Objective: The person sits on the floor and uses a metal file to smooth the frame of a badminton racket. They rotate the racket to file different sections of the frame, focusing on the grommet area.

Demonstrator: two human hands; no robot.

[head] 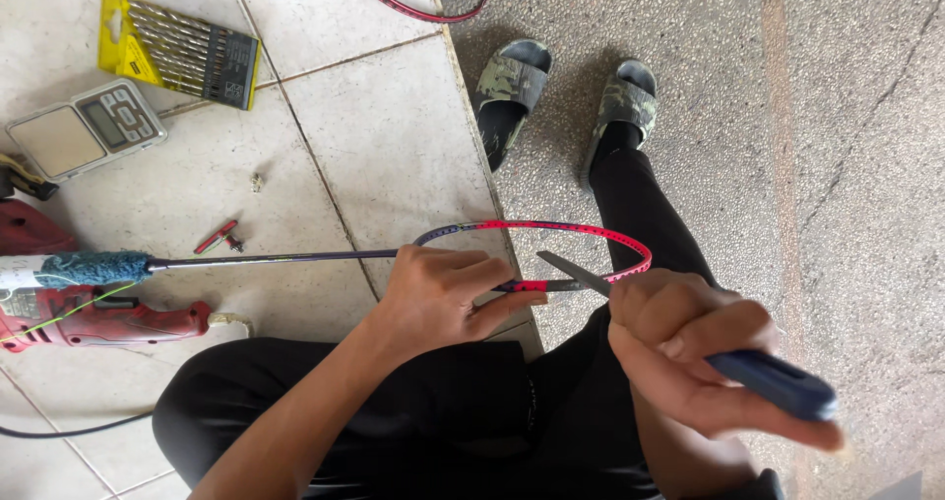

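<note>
My left hand (438, 298) grips the throat of a badminton racket, where the dark shaft (276, 258) meets the pink and purple frame (581, 232). The frame has no strings. Its handle, wrapped in blue towel grip (94, 269), points left over the tiles. My right hand (689, 347) holds blue-handled scissors (778, 382); their open blades (576, 274) lie at the frame's lower edge beside my left fingers. Both hands work over my lap in black trousers.
A red power drill (98, 318) lies on the tiles under the handle. A yellow drill-bit set (182, 52), a small digital scale (89, 126) and a small red part (217, 236) lie further back. Another racket frame (418, 8) shows at the top. My feet wear camouflage slides (512, 87).
</note>
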